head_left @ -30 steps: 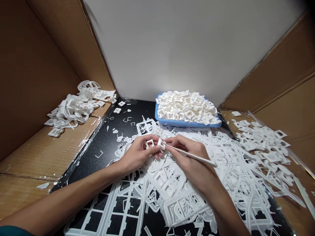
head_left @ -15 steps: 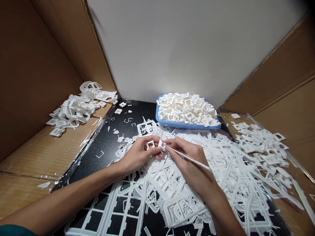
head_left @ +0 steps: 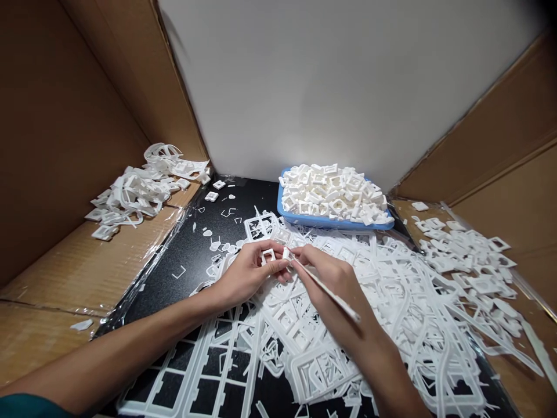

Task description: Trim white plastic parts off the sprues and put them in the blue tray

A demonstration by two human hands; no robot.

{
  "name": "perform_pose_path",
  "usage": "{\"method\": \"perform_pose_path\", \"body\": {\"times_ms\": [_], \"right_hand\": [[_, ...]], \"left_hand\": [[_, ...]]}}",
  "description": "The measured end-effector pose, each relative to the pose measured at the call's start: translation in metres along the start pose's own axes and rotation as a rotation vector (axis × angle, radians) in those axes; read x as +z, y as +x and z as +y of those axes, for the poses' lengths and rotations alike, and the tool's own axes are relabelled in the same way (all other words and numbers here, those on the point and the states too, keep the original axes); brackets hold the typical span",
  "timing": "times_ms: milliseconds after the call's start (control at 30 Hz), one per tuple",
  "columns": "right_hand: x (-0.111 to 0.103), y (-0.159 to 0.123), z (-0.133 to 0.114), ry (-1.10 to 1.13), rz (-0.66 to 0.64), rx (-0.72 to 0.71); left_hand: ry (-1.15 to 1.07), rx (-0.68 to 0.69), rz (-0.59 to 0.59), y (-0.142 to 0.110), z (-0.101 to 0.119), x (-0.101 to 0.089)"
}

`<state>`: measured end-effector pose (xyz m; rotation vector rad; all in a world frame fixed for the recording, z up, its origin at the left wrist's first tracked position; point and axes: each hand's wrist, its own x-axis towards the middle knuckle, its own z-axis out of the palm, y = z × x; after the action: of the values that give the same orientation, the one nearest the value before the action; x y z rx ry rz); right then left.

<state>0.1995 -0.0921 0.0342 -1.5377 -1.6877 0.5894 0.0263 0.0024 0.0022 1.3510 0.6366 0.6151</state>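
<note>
White frame (head_left: 273,254) in closed left hand (head_left: 246,267), slim stick (head_left: 322,284) in closed right hand (head_left: 337,274)

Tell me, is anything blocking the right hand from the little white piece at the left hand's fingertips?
Nothing visible does. The right hand is right beside the little white piece, and the thin white stick it holds points toward that piece.

It looks like a small bench for handwork on plastic parts, perhaps in a workshop; cardboard (head_left: 56,255) lines both sides. A black tabletop (head_left: 191,249) carries white scraps (head_left: 418,313); a blue tray (head_left: 335,222) brims with parts.
</note>
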Motion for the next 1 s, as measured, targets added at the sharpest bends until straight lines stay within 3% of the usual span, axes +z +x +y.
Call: {"method": "perform_pose_path", "body": {"times_ms": [200,533,800,1000], "right_hand": [[0.006,0.0,0.002,-0.181,-0.043,-0.137],[0.017,0.001,0.008,-0.329,0.115,-0.356],[0.024,0.004,0.009,-0.396,0.215,-0.429],[0.026,0.001,0.017,-0.424,0.257,-0.432]], "left_hand": [[-0.037,0.012,0.003,0.0,0.001,0.0],[0.162,0.039,0.063,-0.003,0.007,-0.003],[0.155,0.09,0.105,-0.002,0.003,-0.004],[-0.008,0.075,0.047,-0.002,0.001,-0.002]]}}
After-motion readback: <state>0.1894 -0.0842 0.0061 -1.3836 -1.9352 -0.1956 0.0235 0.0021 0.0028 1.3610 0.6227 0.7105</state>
